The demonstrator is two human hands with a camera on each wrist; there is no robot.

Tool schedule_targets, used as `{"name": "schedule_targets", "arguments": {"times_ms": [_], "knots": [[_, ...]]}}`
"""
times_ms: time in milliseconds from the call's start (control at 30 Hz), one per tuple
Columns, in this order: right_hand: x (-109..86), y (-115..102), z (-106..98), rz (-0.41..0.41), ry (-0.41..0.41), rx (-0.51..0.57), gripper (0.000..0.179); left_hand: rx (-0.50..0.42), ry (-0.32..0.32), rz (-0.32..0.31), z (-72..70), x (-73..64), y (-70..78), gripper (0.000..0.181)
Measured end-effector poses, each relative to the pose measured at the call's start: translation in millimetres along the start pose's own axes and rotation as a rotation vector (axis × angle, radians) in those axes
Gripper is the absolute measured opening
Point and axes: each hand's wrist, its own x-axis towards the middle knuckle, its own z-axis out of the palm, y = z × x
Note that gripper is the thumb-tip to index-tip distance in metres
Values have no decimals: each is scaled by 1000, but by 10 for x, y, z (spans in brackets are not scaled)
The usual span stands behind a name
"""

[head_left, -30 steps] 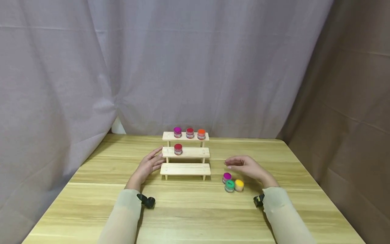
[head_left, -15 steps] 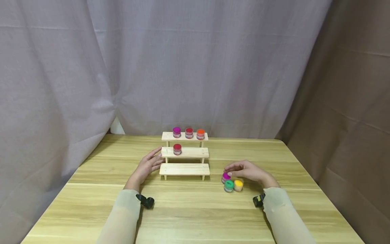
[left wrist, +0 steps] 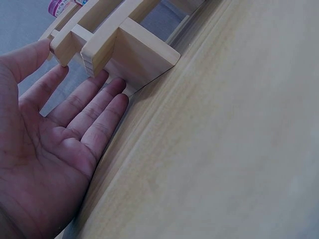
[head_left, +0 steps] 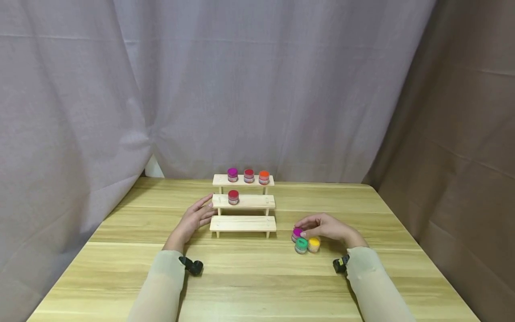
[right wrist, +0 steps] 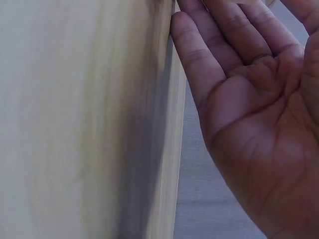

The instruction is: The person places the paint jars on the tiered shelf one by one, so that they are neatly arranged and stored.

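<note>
Head view: I locate the purple jar [head_left: 297, 232] upright on the worktop [head_left: 249, 286], past the right end of the wooden shelf [head_left: 243, 223], on the side toward the worktop's right edge. Right hand [head_left: 327, 227]: thumb and fingertips appear to pinch this jar near its lid; the right wrist view does not let me confirm the contact. Left hand [head_left: 195, 222]: not grasping; its fingers are extended, with fingertips against the shelf's left end. Caution: the green jar [head_left: 301, 245] and the yellow jar [head_left: 314, 244] sit just beside the purple one, toward the near edge, so I judge that a sideways drag or a low thumb could shift or tip them. A pinch on the lid alone could slip. Excess push from the left hand could slide the shelf and upset its load. Containers: on the top step I count, from the left end, a second purple jar [head_left: 232, 175], a red jar [head_left: 248, 175] and an orange jar [head_left: 263, 177]; on the middle step, toward its left end, one further red jar [head_left: 233, 197]. All stand upright with coloured lids fitted. Their contents are too small for me to make out.
</note>
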Motion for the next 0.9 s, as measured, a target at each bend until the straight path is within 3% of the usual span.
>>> {"name": "schedule_targets", "arguments": {"times_ms": [900], "knots": [[7, 11, 26, 5, 2, 8, 39, 13, -9, 20, -14, 0, -23, 63]]}}
